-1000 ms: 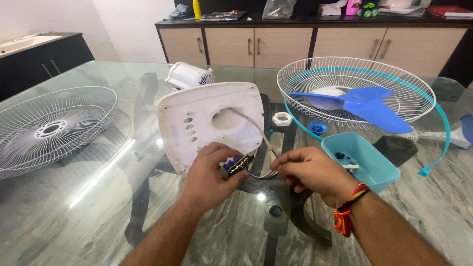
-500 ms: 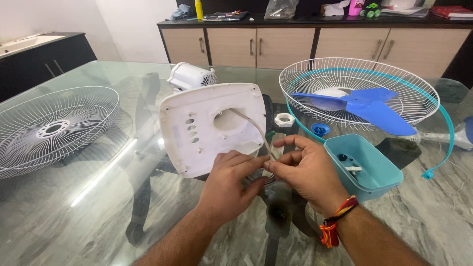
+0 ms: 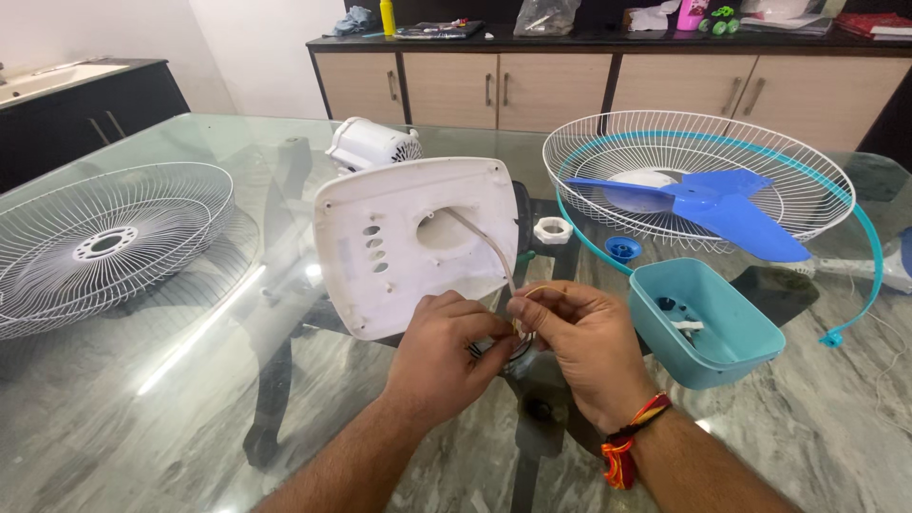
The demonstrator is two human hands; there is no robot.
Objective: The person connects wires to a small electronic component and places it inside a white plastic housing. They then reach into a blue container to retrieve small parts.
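- Head view: nearest the camera, two bare forearms are seen reaching forward over the glass worktop [image 3: 142, 399], with a red, yellow and orange thread band [image 3: 631, 442] worn on the right wrist
- The left hand [image 3: 439, 361] and the right hand [image 3: 584, 342] are brought together at the middle of the view, fingertips touching
- A bundle of thin wires [image 3: 508, 344] is pinched between them; the left grip is clenched on the wires from the left, and the right grip is closed on the same wires from the right, thumb against forefinger
- One grey wire is led upward from the fingers into the round opening of the white fan housing [image 3: 413, 242], which stands tilted on the worktop just behind the hands
- Just right of the right hand, a teal plastic tray [image 3: 708, 328] is set at a slant, with small parts lying inside it
- Behind the housing, a small white ring nut [image 3: 552, 229] and a blue cap [image 3: 622, 250] are laid on the glass
- To the left, a white wire fan guard [image 3: 104, 242] is laid flat, well apart from the hands
- To the right, a second guard with a teal rim [image 3: 703, 176] is laid, with blue fan blades [image 3: 722, 204] resting in it
- A white fan motor [image 3: 370, 144] is placed beyond the housing
- Farthest back, beige cupboards [image 3: 532, 85] are ranged along the wall
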